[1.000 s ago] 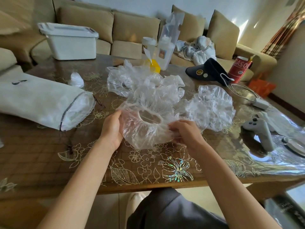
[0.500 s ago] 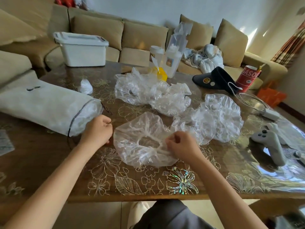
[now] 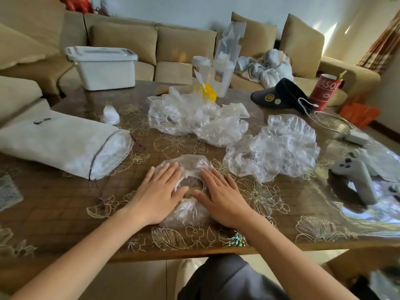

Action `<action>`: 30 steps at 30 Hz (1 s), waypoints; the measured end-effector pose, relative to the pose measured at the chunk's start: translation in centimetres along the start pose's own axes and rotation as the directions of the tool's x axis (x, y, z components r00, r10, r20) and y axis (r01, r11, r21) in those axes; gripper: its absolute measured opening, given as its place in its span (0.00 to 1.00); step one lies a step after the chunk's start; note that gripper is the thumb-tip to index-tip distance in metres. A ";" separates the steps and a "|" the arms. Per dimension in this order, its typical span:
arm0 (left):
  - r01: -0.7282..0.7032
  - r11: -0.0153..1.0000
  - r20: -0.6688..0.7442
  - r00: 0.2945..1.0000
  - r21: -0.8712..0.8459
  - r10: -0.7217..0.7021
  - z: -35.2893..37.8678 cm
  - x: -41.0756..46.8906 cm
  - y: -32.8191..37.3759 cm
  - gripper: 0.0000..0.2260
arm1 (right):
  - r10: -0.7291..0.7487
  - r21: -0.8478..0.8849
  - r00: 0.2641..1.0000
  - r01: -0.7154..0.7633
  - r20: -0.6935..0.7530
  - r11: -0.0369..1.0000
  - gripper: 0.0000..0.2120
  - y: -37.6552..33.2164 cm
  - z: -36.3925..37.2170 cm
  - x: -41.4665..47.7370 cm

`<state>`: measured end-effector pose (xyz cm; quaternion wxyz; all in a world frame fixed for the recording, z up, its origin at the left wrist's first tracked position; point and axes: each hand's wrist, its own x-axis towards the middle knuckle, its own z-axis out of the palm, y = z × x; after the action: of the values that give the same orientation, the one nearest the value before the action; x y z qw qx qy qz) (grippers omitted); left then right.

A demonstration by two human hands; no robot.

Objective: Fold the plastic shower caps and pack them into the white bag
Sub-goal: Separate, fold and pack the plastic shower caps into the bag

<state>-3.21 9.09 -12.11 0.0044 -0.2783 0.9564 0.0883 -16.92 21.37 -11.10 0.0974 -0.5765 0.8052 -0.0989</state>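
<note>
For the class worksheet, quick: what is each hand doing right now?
Left hand: open, fingers straight, pressing flat on the shower cap.
Right hand: open, pressing flat on the same cap.

red cup point(image 3: 324, 93) with white letters "aso", rest of word unclear

clear shower caps point(image 3: 218, 124), white bag point(image 3: 62, 139), brown gold-flowered table point(image 3: 65, 204)

Left: long white fabric drawstring bag point(image 3: 60, 141), mouth toward centre.
Ahead: bare strip of brown floral table point(image 3: 177, 146), then crumpled clear plastic shower caps point(image 3: 194, 120).
Right: ruffled clear plastic cap heap point(image 3: 275, 148); grey game controller point(image 3: 355, 180) beyond.
</note>
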 end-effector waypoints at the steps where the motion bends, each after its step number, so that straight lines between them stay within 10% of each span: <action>1: -0.006 1.000 0.009 1.000 0.008 0.006 0.0 -0.1 -0.5 0.35 | -0.002 -0.038 1.000 0.003 0.019 0.999 0.31 0.2 0.0 -0.1; 6: -0.056 0.998 0.003 0.998 -0.005 0.056 0.1 -0.6 -2.0 0.42 | 0.035 -0.075 0.994 -0.027 0.100 0.997 0.32 0.7 -0.6 -0.9; 11: -0.318 0.942 -0.445 0.863 -0.109 0.239 -0.6 -2.9 -1.6 0.31 | 0.105 0.209 0.971 -0.059 -0.214 0.976 0.20 1.5 -2.9 -2.2; 16: -0.502 0.857 -0.323 0.834 -0.111 0.447 -0.2 -5.5 -1.1 0.24 | 0.048 0.513 0.996 -0.003 -0.074 0.858 0.07 0.1 -4.9 -3.1; 22: -0.481 0.820 -0.433 0.839 -0.311 0.328 -0.1 -4.7 -1.0 0.13 | -0.035 0.279 0.986 -0.013 0.165 0.960 0.33 -1.4 -3.5 -2.9; 27: -0.391 0.730 -0.456 0.882 -0.560 0.122 -1.0 -4.2 -0.7 0.19 | -0.025 0.232 0.968 0.085 -0.250 0.969 0.13 -1.4 -2.0 -1.4; 30: -0.307 0.852 -0.382 0.914 -0.423 0.140 -0.6 -4.2 -1.5 0.25 | 0.057 0.343 0.969 0.029 -0.239 0.939 0.07 -0.8 -1.9 -1.0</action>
<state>1.15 10.03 -11.55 -0.2379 -0.1668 0.9177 0.2707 -16.44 22.16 -8.99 0.0969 -0.5282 0.7854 -0.3080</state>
